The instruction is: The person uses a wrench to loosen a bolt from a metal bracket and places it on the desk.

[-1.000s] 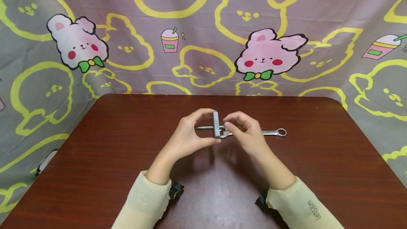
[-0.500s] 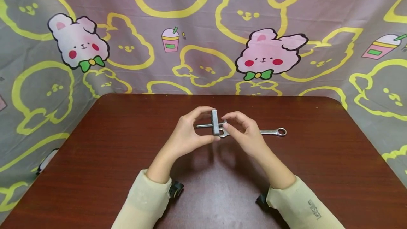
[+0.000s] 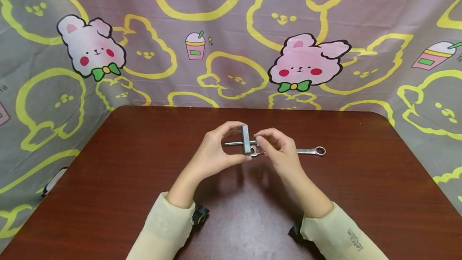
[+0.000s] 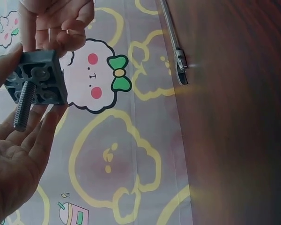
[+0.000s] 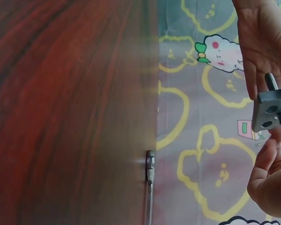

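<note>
My left hand (image 3: 211,151) grips a small grey square block (image 3: 246,139) by its edges, thumb below and fingers above, over the table. A threaded bolt (image 3: 232,144) passes through the block, its long end pointing left towards the left palm. In the left wrist view, the bolt shaft (image 4: 24,108) stands out from the block's recessed face (image 4: 40,74). Holes show in the block (image 5: 267,115) in the right wrist view. My right hand (image 3: 285,151) pinches the bolt's right end between thumb and fingertips, partly hiding it.
A silver combination wrench (image 3: 306,151) lies on the dark red-brown table (image 3: 119,163), ring end to the right. The right hand covers its middle in the head view. A patterned curtain (image 3: 223,23) hangs behind the table.
The right fingers have shifted slightly at the bolt's end. The block rises a little and settles back slightly, still in the left hand. The wrench stays where it lies.
</note>
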{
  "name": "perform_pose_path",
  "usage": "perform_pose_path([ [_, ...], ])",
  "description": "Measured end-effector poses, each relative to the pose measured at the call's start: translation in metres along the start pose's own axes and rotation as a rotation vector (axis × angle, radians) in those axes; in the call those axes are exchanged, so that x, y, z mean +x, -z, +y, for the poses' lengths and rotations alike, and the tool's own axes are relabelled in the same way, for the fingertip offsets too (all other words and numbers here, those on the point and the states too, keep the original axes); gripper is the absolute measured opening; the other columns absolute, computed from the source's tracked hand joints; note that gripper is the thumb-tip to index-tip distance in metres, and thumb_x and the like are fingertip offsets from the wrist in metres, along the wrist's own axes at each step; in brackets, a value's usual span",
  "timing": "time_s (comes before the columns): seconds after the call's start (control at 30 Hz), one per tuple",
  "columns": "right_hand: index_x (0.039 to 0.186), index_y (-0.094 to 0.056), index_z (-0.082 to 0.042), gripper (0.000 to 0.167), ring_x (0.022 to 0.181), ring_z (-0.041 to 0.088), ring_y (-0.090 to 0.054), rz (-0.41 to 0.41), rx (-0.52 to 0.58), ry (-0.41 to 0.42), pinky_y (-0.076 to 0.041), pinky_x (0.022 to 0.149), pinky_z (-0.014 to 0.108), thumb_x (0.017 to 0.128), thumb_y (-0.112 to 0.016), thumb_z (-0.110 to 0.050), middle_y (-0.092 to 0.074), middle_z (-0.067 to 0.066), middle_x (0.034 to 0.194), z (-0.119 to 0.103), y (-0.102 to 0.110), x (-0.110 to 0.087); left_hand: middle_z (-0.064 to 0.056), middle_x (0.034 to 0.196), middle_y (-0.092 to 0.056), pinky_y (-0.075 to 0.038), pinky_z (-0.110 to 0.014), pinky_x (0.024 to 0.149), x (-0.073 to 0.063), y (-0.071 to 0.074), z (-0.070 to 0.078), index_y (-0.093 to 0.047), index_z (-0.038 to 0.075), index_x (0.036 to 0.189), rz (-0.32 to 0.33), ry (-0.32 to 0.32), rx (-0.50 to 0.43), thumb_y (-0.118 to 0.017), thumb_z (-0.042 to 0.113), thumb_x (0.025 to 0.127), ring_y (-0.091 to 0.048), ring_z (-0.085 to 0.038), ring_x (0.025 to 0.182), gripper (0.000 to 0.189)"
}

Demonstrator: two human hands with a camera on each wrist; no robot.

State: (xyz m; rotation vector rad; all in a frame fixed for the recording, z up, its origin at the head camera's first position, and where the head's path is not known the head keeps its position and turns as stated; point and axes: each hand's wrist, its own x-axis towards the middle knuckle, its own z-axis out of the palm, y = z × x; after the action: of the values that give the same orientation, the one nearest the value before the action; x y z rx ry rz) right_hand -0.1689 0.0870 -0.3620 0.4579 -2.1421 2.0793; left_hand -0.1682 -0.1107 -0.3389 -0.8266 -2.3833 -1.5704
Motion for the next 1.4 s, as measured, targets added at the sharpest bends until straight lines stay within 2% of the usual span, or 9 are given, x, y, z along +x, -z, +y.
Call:
perform_pose_path([
  [0.13,0.108,-0.064,0.007,0.018,0.086,0.004,-0.063,-0.041,-0.071,0.121,-0.053,0.07,0.018,0.09,-0.065,0.005,-0.066,-0.012,0.095,0.0001,0.0,-0.001,-0.008,0.116,-0.07,-0.059,-0.037,0.093,-0.0001,0.0015,-0.0002,-0.058,0.01,0.127,0.016,0.003,-0.008,-0.091,0.004,0.066,-0.071,-0.019,0.106,0.07],
  [0.23,0.109,-0.064,0.006,0.022,0.089,0.005,-0.063,-0.062,-0.101,0.175,-0.054,0.07,0.019,0.087,-0.066,0.009,-0.065,-0.013,0.098,0.0006,0.001,-0.0008,-0.008,0.116,-0.07,-0.059,-0.035,0.092,-0.0002,0.0024,-0.0001,-0.058,0.01,0.127,0.019,0.007,-0.013,-0.091,0.004,0.067,-0.071,-0.019,0.105,0.069],
  [0.5,0.113,-0.064,0.004,0.024,0.096,0.004,-0.062,-0.077,-0.081,0.136,-0.054,0.075,0.017,0.089,-0.067,0.004,-0.068,-0.004,0.102,0.0022,0.0049,0.002,-0.008,0.116,-0.07,-0.059,-0.034,0.092,0.0007,0.0021,-0.0003,-0.058,0.01,0.127,0.011,-0.013,-0.014,-0.091,0.005,0.067,-0.071,-0.02,0.105,0.069],
  [0.67,0.111,-0.063,0.008,0.018,0.079,0.003,-0.062,-0.073,-0.043,0.109,-0.053,0.068,0.018,0.095,-0.061,0.0,-0.067,-0.011,0.089,0.0027,0.0046,0.0018,-0.006,0.116,-0.07,-0.058,-0.029,0.093,0.0005,0.0017,0.0007,-0.059,0.01,0.128,0.002,-0.003,0.001,-0.091,0.005,0.067,-0.07,-0.018,0.106,0.069],
  [0.77,0.109,-0.062,0.012,0.018,0.071,0.003,-0.06,-0.057,-0.014,0.094,-0.052,0.062,0.017,0.096,-0.059,0.0,-0.065,-0.012,0.084,0.0028,0.0041,0.0018,-0.005,0.117,-0.07,-0.057,-0.031,0.094,0.0005,0.0017,0.0015,-0.058,0.011,0.128,-0.004,0.0,0.008,-0.091,0.006,0.066,-0.069,-0.016,0.107,0.07],
  [0.97,0.107,-0.065,0.009,0.016,0.083,0.004,-0.063,-0.063,-0.053,0.135,-0.054,0.071,0.017,0.092,-0.063,0.004,-0.067,-0.014,0.091,0.0031,0.0046,0.0028,-0.007,0.116,-0.07,-0.058,-0.035,0.094,0.0007,0.0022,0.0002,-0.058,0.01,0.128,0.002,-0.012,0.002,-0.091,0.004,0.066,-0.07,-0.018,0.106,0.07],
  [1.13,0.107,-0.066,0.004,0.021,0.09,0.013,-0.064,-0.107,-0.105,0.186,-0.053,0.07,0.02,0.087,-0.066,0.008,-0.066,-0.013,0.1,0.0033,0.0061,0.0032,-0.009,0.116,-0.07,-0.059,-0.038,0.093,0.0011,0.0034,-0.0012,-0.058,0.009,0.127,0.012,-0.02,-0.006,-0.091,0.004,0.067,-0.07,-0.021,0.106,0.069],
  [1.3,0.11,-0.065,0.005,0.023,0.09,0.007,-0.062,-0.11,-0.09,0.166,-0.053,0.07,0.019,0.088,-0.066,0.008,-0.068,-0.014,0.098,0.0028,0.0073,0.0034,-0.009,0.117,-0.07,-0.059,-0.038,0.093,0.0015,0.0033,-0.0013,-0.058,0.009,0.128,0.01,-0.021,-0.003,-0.091,0.005,0.067,-0.07,-0.023,0.106,0.069],
  [1.4,0.112,-0.064,0.007,0.021,0.083,0.005,-0.062,-0.101,-0.065,0.127,-0.053,0.068,0.017,0.091,-0.064,0.004,-0.068,-0.015,0.093,0.0029,0.0071,0.0034,-0.008,0.117,-0.07,-0.058,-0.038,0.093,0.001,0.0035,-0.0007,-0.058,0.01,0.128,0.009,-0.019,0.0,-0.091,0.005,0.067,-0.07,-0.022,0.106,0.069],
])
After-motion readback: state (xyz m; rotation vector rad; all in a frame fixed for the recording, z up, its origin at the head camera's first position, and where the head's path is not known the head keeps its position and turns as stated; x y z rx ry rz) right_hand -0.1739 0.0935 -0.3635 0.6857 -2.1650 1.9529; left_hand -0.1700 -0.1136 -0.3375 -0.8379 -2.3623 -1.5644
